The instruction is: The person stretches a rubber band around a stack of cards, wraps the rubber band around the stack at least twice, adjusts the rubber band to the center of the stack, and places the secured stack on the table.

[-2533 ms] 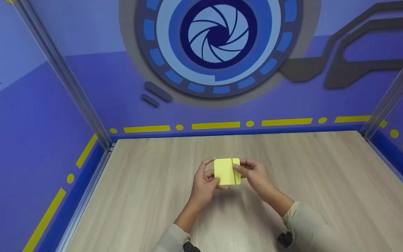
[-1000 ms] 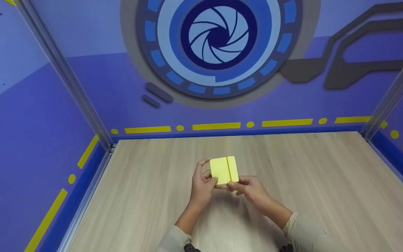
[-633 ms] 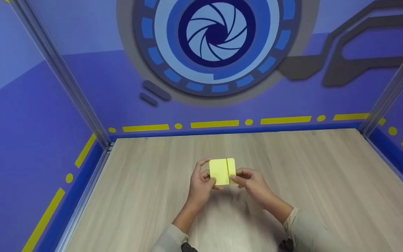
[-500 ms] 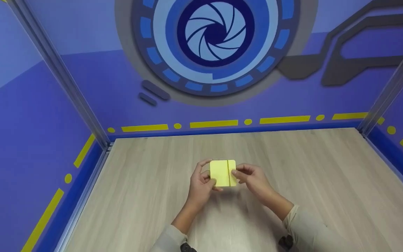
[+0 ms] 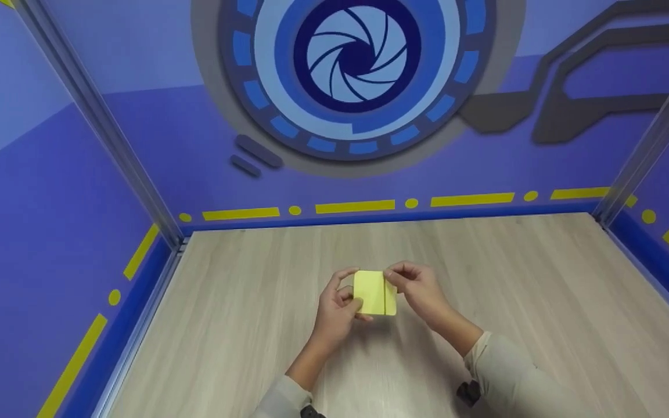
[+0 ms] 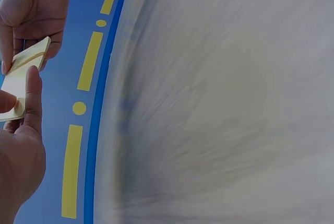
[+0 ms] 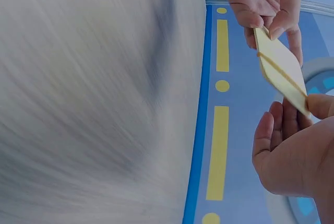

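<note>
A small yellow notebook with rounded corners is held up above the table, its cover facing the head camera. A darker elastic band runs down it near the right edge. My left hand grips the left side, thumb on the cover near the lower corner and a finger at the upper one. At the top right corner, my right hand pinches with thumb and index finger, right where the band meets the edge. The right wrist view shows the notebook tilted, with the band lying across it.
The wood-grain table lies below both hands. Blue-purple printed panels stand at the back and sides, joined by metal corner posts.
My right hand has shifted from the lower right corner up the right edge to the top right corner. The left hand keeps its grip, and the notebook has moved slightly.
</note>
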`<state>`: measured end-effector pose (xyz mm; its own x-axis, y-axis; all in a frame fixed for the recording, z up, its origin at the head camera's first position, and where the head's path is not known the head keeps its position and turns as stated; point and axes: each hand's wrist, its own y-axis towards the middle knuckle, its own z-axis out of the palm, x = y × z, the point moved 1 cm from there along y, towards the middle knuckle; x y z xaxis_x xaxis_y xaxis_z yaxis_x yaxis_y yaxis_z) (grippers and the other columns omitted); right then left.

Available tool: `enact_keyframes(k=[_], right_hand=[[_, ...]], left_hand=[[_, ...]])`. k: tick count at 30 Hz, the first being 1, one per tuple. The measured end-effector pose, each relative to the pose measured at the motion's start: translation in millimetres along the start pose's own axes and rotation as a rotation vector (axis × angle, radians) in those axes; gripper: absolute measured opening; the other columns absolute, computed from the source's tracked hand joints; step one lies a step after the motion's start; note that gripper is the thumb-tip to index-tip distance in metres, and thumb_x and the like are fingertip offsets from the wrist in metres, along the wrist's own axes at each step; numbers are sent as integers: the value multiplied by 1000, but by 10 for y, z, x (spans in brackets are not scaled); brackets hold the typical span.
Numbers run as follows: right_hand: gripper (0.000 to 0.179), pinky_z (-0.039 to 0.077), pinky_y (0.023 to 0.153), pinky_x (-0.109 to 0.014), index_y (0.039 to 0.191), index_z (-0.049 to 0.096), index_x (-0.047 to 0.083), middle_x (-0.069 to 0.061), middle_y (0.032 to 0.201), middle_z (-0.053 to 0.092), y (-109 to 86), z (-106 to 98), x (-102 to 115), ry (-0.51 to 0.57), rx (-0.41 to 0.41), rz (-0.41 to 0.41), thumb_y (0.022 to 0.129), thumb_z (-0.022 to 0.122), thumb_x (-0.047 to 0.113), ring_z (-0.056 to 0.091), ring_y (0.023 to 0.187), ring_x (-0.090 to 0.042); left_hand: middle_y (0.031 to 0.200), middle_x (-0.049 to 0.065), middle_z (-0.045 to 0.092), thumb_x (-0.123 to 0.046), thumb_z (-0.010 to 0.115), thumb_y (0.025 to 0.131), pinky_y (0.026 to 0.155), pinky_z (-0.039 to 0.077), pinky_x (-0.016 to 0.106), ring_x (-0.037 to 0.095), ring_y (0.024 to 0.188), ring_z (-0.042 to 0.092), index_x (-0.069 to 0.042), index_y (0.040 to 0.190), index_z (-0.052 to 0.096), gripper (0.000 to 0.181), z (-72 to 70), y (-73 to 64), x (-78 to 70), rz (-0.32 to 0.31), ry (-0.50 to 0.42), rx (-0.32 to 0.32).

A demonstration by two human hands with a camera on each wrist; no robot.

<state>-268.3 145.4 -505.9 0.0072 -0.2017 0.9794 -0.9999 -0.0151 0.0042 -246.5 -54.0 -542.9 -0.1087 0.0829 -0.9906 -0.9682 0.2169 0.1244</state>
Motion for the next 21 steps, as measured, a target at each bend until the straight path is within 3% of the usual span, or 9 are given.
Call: enact_keyframes(k=[5, 15, 21], right_hand=[[13, 57, 89, -36, 100, 77, 6, -5, 99, 75, -2, 29, -10, -16, 2, -1, 101, 69, 16, 65, 94, -18], [15, 53, 80, -28, 102, 81, 5, -6, 100, 76, -2, 94, 21, 4, 26, 28, 98, 74, 18, 63, 92, -18], [15, 51, 85, -30, 102, 81, 6, -6, 101, 76, 7, 83, 10, -6, 15, 47, 98, 74, 19, 63, 95, -19]], left_hand=[[120, 19, 77, 8, 54, 99, 75, 67, 33, 23, 95, 77, -20, 152, 50, 60, -7, -10, -23, -9, 15, -5], [120, 19, 78, 7, 55, 98, 72, 67, 31, 23, 94, 78, -18, 153, 49, 61, 51, 0, -52, 0, 23, 34], [119, 19, 78, 7, 55, 99, 73, 67, 33, 25, 95, 79, -19, 152, 49, 59, 63, -5, -41, -1, 25, 25]])
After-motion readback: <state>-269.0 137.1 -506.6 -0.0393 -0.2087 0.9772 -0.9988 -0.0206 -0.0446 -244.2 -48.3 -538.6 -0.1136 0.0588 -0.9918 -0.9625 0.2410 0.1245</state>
